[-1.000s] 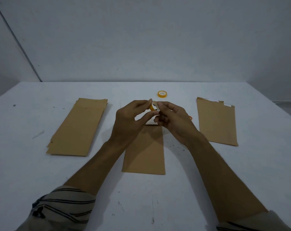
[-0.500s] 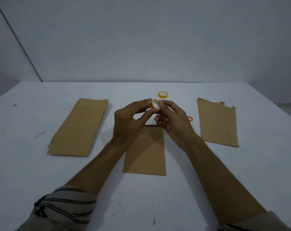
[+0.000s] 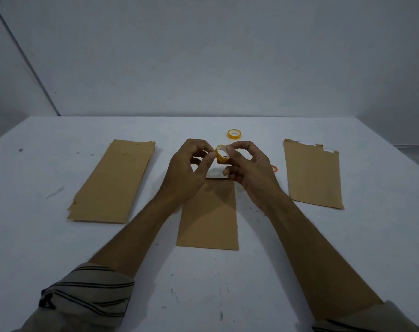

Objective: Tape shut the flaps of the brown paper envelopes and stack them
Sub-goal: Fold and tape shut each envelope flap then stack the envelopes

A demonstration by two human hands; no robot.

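Observation:
A small yellow tape roll point(image 3: 221, 156) is held in the air between both hands. My left hand point(image 3: 188, 172) pinches its left side with thumb and forefinger, and my right hand point(image 3: 248, 171) holds it from the right with curled fingers. Below the hands a single brown envelope point(image 3: 209, 219) lies flat on the white table point(image 3: 347, 248), its top end hidden by my hands. A stack of several brown envelopes point(image 3: 113, 182) lies to the left. One more brown envelope point(image 3: 313, 174), with tape at its top flap, lies to the right.
A second yellow tape roll point(image 3: 234, 134) lies on the table behind my hands. A small orange ring point(image 3: 274, 168) peeks out beside my right hand. The grey wall rises behind the table's far edge.
The hands have turned the tape roll so that its open ring now faces me; my fingers have spread slightly around it. Envelopes have not moved.

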